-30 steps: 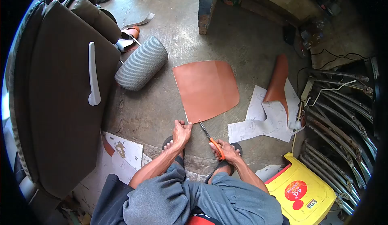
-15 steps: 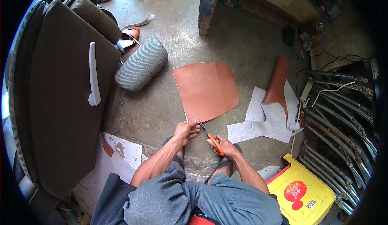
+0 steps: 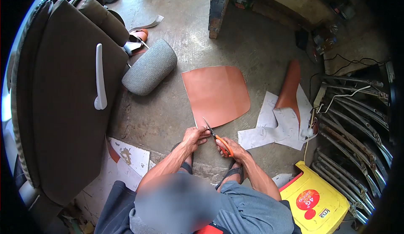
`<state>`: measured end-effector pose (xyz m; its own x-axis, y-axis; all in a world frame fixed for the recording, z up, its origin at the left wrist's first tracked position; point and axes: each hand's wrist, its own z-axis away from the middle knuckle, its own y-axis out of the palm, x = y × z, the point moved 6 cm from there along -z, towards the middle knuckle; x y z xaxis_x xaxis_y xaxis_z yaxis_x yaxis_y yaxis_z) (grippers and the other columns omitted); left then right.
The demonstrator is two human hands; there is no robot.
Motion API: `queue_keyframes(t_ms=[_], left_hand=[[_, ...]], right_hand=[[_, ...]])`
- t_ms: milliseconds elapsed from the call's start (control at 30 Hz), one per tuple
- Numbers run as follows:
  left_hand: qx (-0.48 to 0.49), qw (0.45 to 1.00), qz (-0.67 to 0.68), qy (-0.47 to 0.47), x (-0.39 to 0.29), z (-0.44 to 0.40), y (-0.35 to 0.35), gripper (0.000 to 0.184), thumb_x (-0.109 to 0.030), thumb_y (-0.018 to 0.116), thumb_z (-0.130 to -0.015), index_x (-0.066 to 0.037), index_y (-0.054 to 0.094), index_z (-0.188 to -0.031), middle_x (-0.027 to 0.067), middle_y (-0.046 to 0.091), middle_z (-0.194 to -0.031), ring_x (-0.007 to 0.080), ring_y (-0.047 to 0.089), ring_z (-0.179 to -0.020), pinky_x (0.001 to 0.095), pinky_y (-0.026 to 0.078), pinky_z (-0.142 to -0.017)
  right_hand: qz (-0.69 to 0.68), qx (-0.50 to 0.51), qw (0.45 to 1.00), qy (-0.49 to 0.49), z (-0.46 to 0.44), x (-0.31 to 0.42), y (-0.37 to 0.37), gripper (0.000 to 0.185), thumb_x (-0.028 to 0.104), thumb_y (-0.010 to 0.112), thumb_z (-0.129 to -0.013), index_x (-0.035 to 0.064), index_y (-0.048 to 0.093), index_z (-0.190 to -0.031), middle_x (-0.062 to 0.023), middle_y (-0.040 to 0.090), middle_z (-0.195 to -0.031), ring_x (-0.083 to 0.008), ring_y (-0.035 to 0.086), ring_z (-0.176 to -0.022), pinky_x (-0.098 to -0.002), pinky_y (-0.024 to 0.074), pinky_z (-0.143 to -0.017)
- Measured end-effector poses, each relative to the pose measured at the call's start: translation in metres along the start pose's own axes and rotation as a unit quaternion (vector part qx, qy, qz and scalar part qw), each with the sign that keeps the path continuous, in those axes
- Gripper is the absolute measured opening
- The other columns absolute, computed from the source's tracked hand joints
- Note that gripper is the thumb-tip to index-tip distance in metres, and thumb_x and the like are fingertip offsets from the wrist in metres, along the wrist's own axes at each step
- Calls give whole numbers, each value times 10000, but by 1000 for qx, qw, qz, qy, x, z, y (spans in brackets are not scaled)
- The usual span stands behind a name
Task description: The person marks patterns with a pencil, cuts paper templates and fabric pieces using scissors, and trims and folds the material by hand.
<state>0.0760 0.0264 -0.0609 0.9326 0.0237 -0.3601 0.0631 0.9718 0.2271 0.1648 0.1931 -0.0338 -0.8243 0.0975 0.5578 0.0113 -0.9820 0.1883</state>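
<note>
Pinches the near left corner of a reddish-brown leather-like sheet (image 3: 219, 95) in the left hand (image 3: 195, 137). Grips orange-handled metal scissors (image 3: 215, 136) in the right hand (image 3: 236, 150), with a blade over the sheet's near edge, beside the left fingers (image 3: 203, 135). Works over a grey concrete floor (image 3: 164, 116), between a dark brown padded panel (image 3: 69, 107) with a white plastic lever (image 3: 99, 74) and, on the right, a stack of curved metal tubes (image 3: 357, 147). Has a grey textured cylindrical cushion (image 3: 150, 67) left of the sheet, a curved brown strip (image 3: 289, 86) among white sheeting (image 3: 254, 136) right of it.

Left of the sheet (image 3: 218, 94) lies a cushion (image 3: 150, 68); right, apparently, stacked tubes (image 3: 352, 144).
</note>
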Motion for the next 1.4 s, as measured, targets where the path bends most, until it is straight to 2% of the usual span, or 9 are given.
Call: queue_keyframes(t_ms=[367, 433, 567, 667, 933, 1167, 1233, 1300, 1400], left_hand=[[2, 1000, -14, 3, 0, 0, 0, 130, -230, 665, -961, -123, 645, -1031, 28, 740, -914, 167, 697, -891, 376, 541, -800], [1, 1000, -6, -3, -1, 2, 0, 136, -245, 677, -954, -134, 645, -1026, 21, 737, -928, 164, 696, -885, 378, 538, -802], [12, 1000, -22, -3, -2, 4, 4, 143, -253, 691, -943, -140, 642, -1017, 12, 734, -930, 156, 687, -866, 376, 527, -805], [21, 999, -42, 3, 2, 0, 9, 142, -261, 701, -933, -148, 644, -997, -1, 726, -896, 139, 674, -838, 359, 502, -771], [20, 998, -55, 22, 5, -1, 18, 137, -283, 703, -935, -158, 660, -971, -17, 718, -843, 107, 660, -793, 283, 401, -705], [35, 998, -53, 27, 11, -10, 15, 139, -286, 686, -950, -150, 665, -965, -10, 724, -863, 104, 665, -792, 274, 409, -683], [47, 998, -24, 25, 8, -3, 16, 153, -278, 682, -944, -133, 659, -986, -13, 723, -841, 89, 642, -718, 256, 397, -606], [41, 999, -23, 21, 5, 5, 10, 157, -282, 679, -949, -136, 644, -996, -1, 729, -866, 102, 660, -765, 267, 431, -645], [35, 998, -36, 21, 7, 8, -2, 174, -286, 672, -954, -132, 621, -1016, 14, 737, -895, 119, 679, -817, 278, 472, -686]], right_hand=[[71, -5, 997, 6, 4, 2, 0, 600, 515, 724, -902, 4, 589, -1186, -2, 595, -803, -76, 569, -628, -223, 480, -552], [32, -32, 999, 0, 7, -1, 7, 511, 502, 636, -968, 21, 586, -1132, -12, 601, -808, -89, 590, -640, -238, 518, -564], [-46, -35, 998, 9, 3, -25, 25, 601, 532, 672, -933, 11, 539, -1202, -26, 607, -845, -98, 594, -648, -245, 530, -585], [-114, -62, 991, -28, -5, -37, 32, 603, 560, 629, -949, 24, 497, -1190, -44, 593, -847, -116, 612, -684, -281, 561, -616], [-140, -69, 987, -44, -3, -34, 36, 578, 559, 624, -953, 35, 476, -1149, -27, 562, -811, -105, 585, -647, -270, 541, -579], [-82, -78, 993, -37, 3, -33, 33, 587, 574, 615, -951, 35, 474, -1136, -27, 568, -820, -99, 580, -644, -263, 538, -581], [-105, -72, 991, -44, 5, -33, 34, 590, 579, 615, -949, 36, 474, -1133, -33, 571, -831, -101, 583, -653, -266, 543, -596], [-132, -66, 988, -49, 9, -37, 35, 593, 583, 615, -947, 37, 474, -1129, -38, 575, -843, -103, 586, -662, -269, 547, -611], [-104, -67, 991, -48, 14, -45, 33, 496, 530, 502, -1025, 52, 523, -1154, -34, 577, -859, -119, 595, -694, -275, 561, -670]])
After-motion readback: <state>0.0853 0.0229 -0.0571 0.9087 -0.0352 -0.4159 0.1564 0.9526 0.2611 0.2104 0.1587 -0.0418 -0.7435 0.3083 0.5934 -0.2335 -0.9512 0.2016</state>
